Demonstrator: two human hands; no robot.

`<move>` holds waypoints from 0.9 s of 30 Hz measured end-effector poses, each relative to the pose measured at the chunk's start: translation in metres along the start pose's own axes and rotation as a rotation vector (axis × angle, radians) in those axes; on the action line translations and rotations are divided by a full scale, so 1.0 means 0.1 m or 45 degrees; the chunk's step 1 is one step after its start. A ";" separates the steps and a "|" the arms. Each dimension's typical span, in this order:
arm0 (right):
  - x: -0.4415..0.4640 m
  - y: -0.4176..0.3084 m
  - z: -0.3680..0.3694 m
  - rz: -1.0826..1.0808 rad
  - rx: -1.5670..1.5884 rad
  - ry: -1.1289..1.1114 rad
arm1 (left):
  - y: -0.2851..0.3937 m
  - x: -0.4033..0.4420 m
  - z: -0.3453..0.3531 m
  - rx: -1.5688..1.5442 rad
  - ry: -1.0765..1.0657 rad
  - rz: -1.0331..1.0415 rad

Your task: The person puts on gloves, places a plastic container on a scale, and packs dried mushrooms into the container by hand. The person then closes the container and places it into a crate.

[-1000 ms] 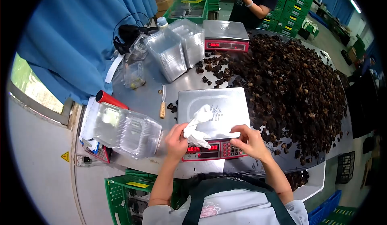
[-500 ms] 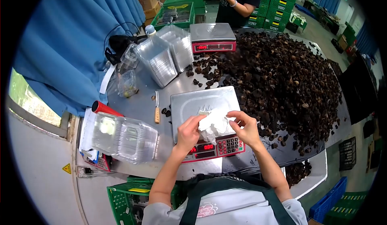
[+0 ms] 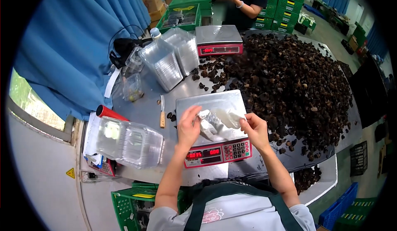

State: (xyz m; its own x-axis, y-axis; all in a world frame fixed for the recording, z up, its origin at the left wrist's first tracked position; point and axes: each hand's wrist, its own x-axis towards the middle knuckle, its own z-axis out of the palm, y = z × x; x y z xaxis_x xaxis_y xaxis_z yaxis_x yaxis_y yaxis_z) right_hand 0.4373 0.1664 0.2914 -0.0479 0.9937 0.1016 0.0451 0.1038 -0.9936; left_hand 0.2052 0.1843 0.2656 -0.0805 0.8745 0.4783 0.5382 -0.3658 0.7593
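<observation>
A crumpled, thin white cloth-like piece [image 3: 226,118] is spread between my two hands, just above the silver pan of the near scale [image 3: 188,105]. I cannot make out its exact kind. My left hand [image 3: 189,126] pinches its left end, fingers curled toward it. At the other end, my right hand [image 3: 255,130] grips the edge between thumb and fingers. Below the hands, the scale's red panel shows -0.035 and 0.00. To the left of the scale lies a knife [image 3: 162,117] with a wooden handle.
A big heap of dark dried fungus [image 3: 289,90] covers the table's right side. Stacked clear plastic trays stand at the left [image 3: 132,142] and back left [image 3: 163,63]. A second scale [image 3: 219,34] sits behind. Across the table, a person [image 3: 248,5] stands near green crates [image 3: 285,7].
My hands have moved apart, stretching the white piece wider between them. My left hand has shifted slightly left and up, uncovering the scale's left display.
</observation>
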 end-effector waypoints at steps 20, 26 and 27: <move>-0.18 -0.11 -0.19 0.251 0.298 -0.083 | 0.82 -0.10 0.19 -0.099 -0.404 0.626; -0.32 -0.10 -0.33 -0.013 0.304 -0.186 | 0.83 -0.19 0.24 -0.301 -0.451 0.528; -0.37 -0.07 -0.37 -0.011 0.264 -0.256 | 0.82 -0.22 0.25 -0.345 -0.485 0.395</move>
State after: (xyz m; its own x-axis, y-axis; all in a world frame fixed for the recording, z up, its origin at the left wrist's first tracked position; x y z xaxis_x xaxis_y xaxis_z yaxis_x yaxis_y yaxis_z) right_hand 0.4753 0.1303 0.2967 -0.2452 0.9622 0.1186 -0.1605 0.0804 -0.9838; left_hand 0.2723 0.1426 0.3064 0.3834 0.7475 0.5424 0.2494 -0.6492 0.7186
